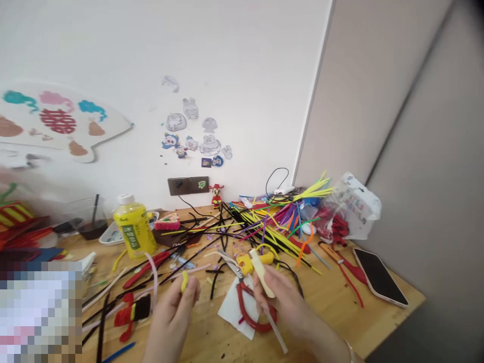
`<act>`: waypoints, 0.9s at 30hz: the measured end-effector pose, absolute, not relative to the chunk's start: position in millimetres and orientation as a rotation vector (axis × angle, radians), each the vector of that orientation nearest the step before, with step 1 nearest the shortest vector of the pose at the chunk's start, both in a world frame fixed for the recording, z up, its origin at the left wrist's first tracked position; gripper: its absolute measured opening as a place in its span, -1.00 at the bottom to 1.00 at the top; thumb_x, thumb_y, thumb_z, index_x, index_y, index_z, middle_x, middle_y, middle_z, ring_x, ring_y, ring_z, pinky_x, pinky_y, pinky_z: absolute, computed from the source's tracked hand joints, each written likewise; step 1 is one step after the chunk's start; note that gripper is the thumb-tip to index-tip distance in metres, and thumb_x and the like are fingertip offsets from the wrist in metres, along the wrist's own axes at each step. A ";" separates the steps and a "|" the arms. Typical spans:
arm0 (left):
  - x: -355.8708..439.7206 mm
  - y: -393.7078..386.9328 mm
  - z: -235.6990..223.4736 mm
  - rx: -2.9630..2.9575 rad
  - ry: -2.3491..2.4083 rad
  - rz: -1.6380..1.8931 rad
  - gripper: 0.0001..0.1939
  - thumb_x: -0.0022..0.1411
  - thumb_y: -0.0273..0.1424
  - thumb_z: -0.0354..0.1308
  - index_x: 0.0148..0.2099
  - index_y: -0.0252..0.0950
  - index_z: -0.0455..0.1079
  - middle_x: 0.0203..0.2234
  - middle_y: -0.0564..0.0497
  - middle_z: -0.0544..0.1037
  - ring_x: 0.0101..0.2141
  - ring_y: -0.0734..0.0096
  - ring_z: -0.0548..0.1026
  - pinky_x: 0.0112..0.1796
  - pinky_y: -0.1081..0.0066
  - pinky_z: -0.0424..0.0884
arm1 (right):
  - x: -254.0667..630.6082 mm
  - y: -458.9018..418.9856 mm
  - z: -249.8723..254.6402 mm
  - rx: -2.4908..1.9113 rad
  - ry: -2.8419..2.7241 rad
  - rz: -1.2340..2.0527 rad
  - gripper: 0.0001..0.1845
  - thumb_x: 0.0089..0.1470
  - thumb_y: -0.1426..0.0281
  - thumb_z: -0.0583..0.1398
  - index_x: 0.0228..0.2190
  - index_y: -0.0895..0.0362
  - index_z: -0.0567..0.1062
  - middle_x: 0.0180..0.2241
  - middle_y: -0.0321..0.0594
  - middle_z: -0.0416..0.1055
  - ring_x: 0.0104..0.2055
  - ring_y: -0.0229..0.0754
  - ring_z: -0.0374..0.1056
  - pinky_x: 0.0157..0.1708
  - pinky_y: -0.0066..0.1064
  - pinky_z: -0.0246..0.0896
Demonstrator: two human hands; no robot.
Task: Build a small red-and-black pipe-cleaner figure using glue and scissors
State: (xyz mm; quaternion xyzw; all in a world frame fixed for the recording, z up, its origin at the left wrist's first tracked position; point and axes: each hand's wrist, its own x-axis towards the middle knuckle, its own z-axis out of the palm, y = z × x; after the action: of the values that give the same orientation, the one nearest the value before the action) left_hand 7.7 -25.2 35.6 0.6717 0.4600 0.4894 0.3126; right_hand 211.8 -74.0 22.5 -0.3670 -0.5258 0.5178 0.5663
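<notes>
My left hand [176, 307] pinches a short bent piece of yellow pipe cleaner [184, 281] upright between thumb and fingers. Closed around a cream-and-yellow glue gun [260, 272] is my right hand [289, 305]. A translucent glue stick [278, 333] protrudes toward me below that hand. Red-handled scissors [245, 310] lie partly under the right hand on a white paper sheet [230, 310]. Left of my left hand lies a small red and black pipe-cleaner figure [132, 312]. A pale pink pipe cleaner [154, 275] curves up behind the left hand.
Many coloured pipe cleaners [272, 227] are heaped at the back. A bottle of yellow liquid [134, 229] stands left, beside a plastic cup [91, 222]. A phone [380, 277] lies near the table's right edge. A small red figure [216, 195] stands by the wall.
</notes>
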 end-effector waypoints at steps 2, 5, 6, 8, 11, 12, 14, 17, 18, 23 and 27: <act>7.7 -24.0 36.1 1.806 1.229 1.278 -0.56 0.11 -0.01 -0.13 -0.61 -0.22 0.12 -0.70 0.16 0.17 -0.62 0.46 0.20 -0.58 0.50 0.17 | 244.7 -85.3 13.3 -1.226 -1.304 0.850 -0.67 0.10 0.12 0.02 -0.39 0.14 0.33 -0.61 -0.36 0.22 -0.56 -0.30 0.14 -0.53 -0.49 0.04; 8.5 -22.4 35.6 1.842 1.270 1.254 -0.58 0.08 -0.02 -0.09 -0.60 -0.22 0.16 -0.71 0.15 0.21 -0.62 0.45 0.24 -0.59 0.50 0.20 | 307.3 -101.4 -0.8 -1.850 -1.344 0.271 -0.71 0.06 0.16 0.04 -0.41 0.12 0.38 -0.44 -0.23 0.38 -0.39 -0.16 0.28 -0.43 -0.43 0.10; 8.7 -21.8 35.2 1.856 1.281 1.240 -0.60 0.07 -0.03 -0.08 -0.59 -0.23 0.18 -0.70 0.15 0.24 -0.62 0.44 0.26 -0.58 0.49 0.21 | 328.4 -105.1 -4.8 -2.047 -1.338 0.125 -0.71 0.08 0.18 0.02 -0.42 0.11 0.39 -0.44 -0.22 0.40 -0.40 -0.15 0.29 -0.45 -0.42 0.09; 8.6 -20.3 34.2 1.875 1.307 1.215 -0.63 0.05 -0.05 -0.04 -0.56 -0.23 0.23 -0.69 0.13 0.30 -0.61 0.41 0.31 -0.56 0.48 0.24 | 364.7 -107.8 -10.9 -2.373 -1.322 -0.169 -0.66 0.13 0.23 -0.06 -0.43 0.12 0.42 -0.44 -0.18 0.43 -0.41 -0.14 0.33 -0.48 -0.43 0.10; 7.8 -18.1 33.0 1.883 1.352 1.181 -0.66 0.03 -0.07 -0.02 -0.52 -0.23 0.28 -0.68 0.11 0.37 -0.57 0.35 0.38 -0.52 0.45 0.30 | 395.4 -100.1 -14.1 -2.559 -1.363 -0.443 -0.65 0.11 0.30 -0.03 -0.48 0.17 0.47 -0.42 -0.08 0.45 -0.32 -0.08 0.35 -0.34 -0.38 0.12; 7.5 -17.5 32.7 1.883 1.357 1.171 -0.66 0.03 -0.07 -0.02 -0.51 -0.24 0.29 -0.67 0.10 0.40 -0.55 0.33 0.40 -0.50 0.45 0.31 | 399.2 -95.4 -13.7 -2.572 -1.382 -0.483 -0.67 0.09 0.30 0.00 -0.47 0.19 0.49 -0.39 -0.04 0.45 -0.28 -0.06 0.34 -0.28 -0.36 0.11; 6.9 -16.7 32.1 1.891 1.345 1.153 -0.67 0.03 -0.08 -0.02 -0.50 -0.24 0.30 -0.64 0.07 0.44 -0.52 0.31 0.42 -0.46 0.43 0.33 | 400.0 -85.6 -11.7 -2.576 -1.414 -0.541 -0.68 0.07 0.29 0.04 -0.41 0.22 0.50 -0.33 0.02 0.44 -0.22 -0.01 0.31 -0.20 -0.31 0.07; 6.7 -16.6 32.1 1.922 1.325 1.117 -0.69 0.06 -0.12 -0.02 -0.50 -0.24 0.29 -0.62 0.07 0.43 -0.50 0.32 0.42 -0.45 0.44 0.33 | 396.6 -75.3 -7.4 -2.583 -1.452 -0.602 -0.63 0.06 0.21 0.05 -0.35 0.24 0.50 -0.29 0.06 0.42 -0.19 0.02 0.29 -0.19 -0.28 0.05; 6.7 -16.8 32.4 1.932 1.325 1.110 -0.70 0.07 -0.12 -0.02 -0.51 -0.24 0.28 -0.63 0.08 0.41 -0.51 0.33 0.41 -0.45 0.45 0.32 | 396.8 -73.1 -6.0 -2.584 -1.464 -0.604 -0.62 0.06 0.19 0.05 -0.35 0.23 0.50 -0.30 0.06 0.42 -0.20 0.02 0.29 -0.20 -0.29 0.06; 8.4 -18.1 34.9 1.973 1.321 1.129 -0.69 0.10 -0.15 -0.06 -0.54 -0.23 0.22 -0.66 0.11 0.33 -0.54 0.37 0.37 -0.49 0.48 0.28 | 412.9 -61.7 -2.9 -2.607 -1.492 -0.548 -0.67 0.11 0.27 0.01 -0.32 0.20 0.48 -0.31 0.01 0.43 -0.22 -0.04 0.33 -0.25 -0.35 0.10; 9.5 -17.6 34.2 2.004 1.308 1.158 -0.67 0.10 -0.16 -0.08 -0.58 -0.23 0.19 -0.70 0.13 0.27 -0.60 0.41 0.30 -0.54 0.49 0.23 | 428.7 -49.8 -6.9 -2.663 -1.470 -0.473 -0.75 0.07 0.37 0.05 -0.33 0.24 0.47 -0.37 0.03 0.46 -0.28 -0.03 0.38 -0.37 -0.37 0.13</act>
State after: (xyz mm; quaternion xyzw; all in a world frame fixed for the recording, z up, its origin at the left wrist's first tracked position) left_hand 9.5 -17.6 34.2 0.7319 0.4777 0.4229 0.2392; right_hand 428.7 -49.8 -6.9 -0.8646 -0.4773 -0.1537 0.0316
